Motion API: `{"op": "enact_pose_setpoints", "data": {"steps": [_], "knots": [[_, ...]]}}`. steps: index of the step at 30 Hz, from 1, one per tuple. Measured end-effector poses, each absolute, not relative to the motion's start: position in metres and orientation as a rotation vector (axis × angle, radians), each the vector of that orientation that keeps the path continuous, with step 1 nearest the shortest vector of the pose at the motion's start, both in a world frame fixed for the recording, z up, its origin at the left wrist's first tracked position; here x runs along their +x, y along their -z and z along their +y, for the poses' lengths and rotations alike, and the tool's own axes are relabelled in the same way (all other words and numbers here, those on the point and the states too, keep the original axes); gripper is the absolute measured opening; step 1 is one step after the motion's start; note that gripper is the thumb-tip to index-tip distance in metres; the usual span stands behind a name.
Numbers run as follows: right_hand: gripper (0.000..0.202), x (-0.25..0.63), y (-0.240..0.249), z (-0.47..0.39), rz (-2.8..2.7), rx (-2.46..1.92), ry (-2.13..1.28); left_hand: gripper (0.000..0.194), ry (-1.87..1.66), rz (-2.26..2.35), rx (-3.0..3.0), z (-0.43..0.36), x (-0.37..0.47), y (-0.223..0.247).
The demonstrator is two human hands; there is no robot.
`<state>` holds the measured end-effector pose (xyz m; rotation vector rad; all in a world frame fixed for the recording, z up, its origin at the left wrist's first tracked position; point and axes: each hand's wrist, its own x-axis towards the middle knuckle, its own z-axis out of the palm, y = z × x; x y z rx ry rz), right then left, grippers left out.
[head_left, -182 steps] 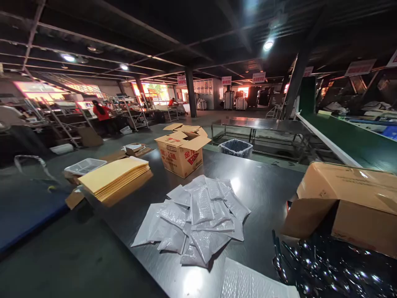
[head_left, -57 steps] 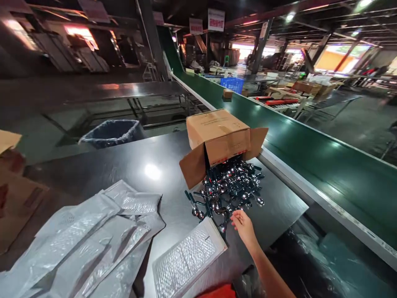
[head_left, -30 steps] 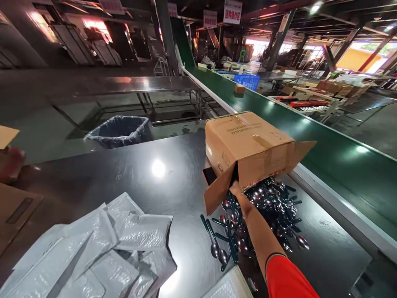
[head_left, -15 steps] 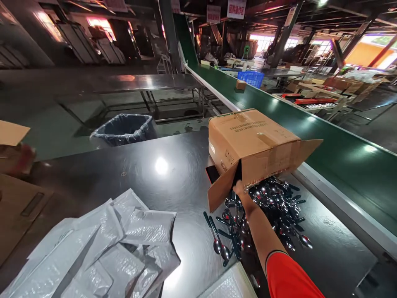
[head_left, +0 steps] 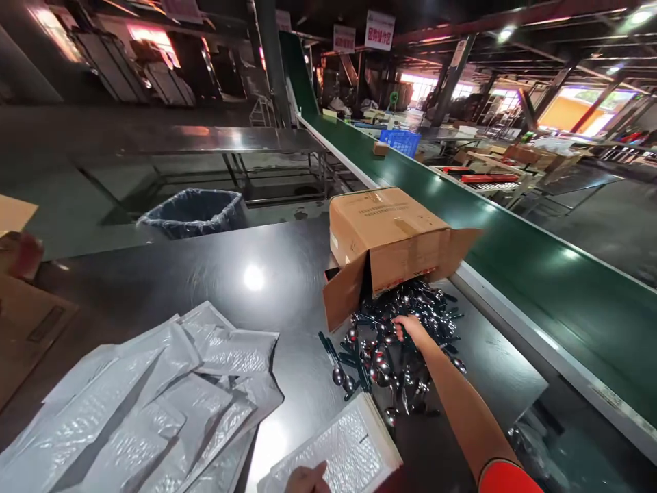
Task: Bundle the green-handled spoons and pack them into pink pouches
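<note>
My right hand (head_left: 408,327) reaches out onto a heap of shiny metal spoons with dark handles (head_left: 395,346), fingers curled down around some of them. The spoons spill from a cardboard box (head_left: 382,229) lying on its side with its flaps open. Only the top of my left hand (head_left: 306,479) shows at the bottom edge. It rests on the near edge of a single white bubble mailer (head_left: 339,448); its grip is hidden.
A loose pile of grey bubble mailers (head_left: 154,397) covers the dark steel table (head_left: 205,274) at left. Brown cardboard (head_left: 23,318) lies at the far left. A lined bin (head_left: 191,212) stands behind the table. A green conveyor belt (head_left: 518,267) runs along the right.
My right hand has drawn back from the box's mouth onto the spoon heap. My left hand has come into view on the single mailer. The view has turned right from the mailers.
</note>
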<state>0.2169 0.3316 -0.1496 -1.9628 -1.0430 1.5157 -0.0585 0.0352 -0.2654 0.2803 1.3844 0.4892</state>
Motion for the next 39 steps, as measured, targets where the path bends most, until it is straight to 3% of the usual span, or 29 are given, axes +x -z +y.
{"op": "enact_pose_setpoints", "data": {"steps": [8, 13, 17, 20, 25, 29, 34, 39], "knots": [[0.032, 0.237, 0.088, 0.281, -0.898, -1.754, -1.803, 0.066, -0.631, 1.360, 0.324, 0.023, -0.040, 0.241], [0.018, 0.211, 0.063, 0.208, -0.989, -1.555, -2.125, 0.055, -0.972, 1.187, 0.408, 0.043, -0.035, 0.175], [0.025, 0.174, 0.050, 0.164, -1.066, -1.355, -2.378, 0.070, -1.265, 1.088, 0.301, 0.075, -0.039, 0.115], [0.028, 0.145, 0.037, 0.153, -1.108, -1.137, -2.449, 0.062, -1.247, 0.966, 0.326, 0.081, -0.037, 0.085], [0.028, 0.109, 0.010, 0.162, -1.091, -0.921, -2.285, 0.047, -0.865, 0.769, 0.371, 0.046, -0.013, 0.083], [0.029, 0.096, -0.012, 0.169, -1.055, -0.807, -2.114, 0.055, -0.762, 0.670, 0.361, 0.022, -0.001, 0.098], [0.025, 0.092, -0.028, 0.167, -0.992, -0.756, -1.751, 0.075, -1.133, 0.705, 0.413, 0.016, -0.001, 0.094], [0.023, 0.093, -0.024, 0.166, -0.861, -0.819, -1.510, 0.041, -1.379, 1.126, 0.659, 0.021, -0.017, 0.080]]}}
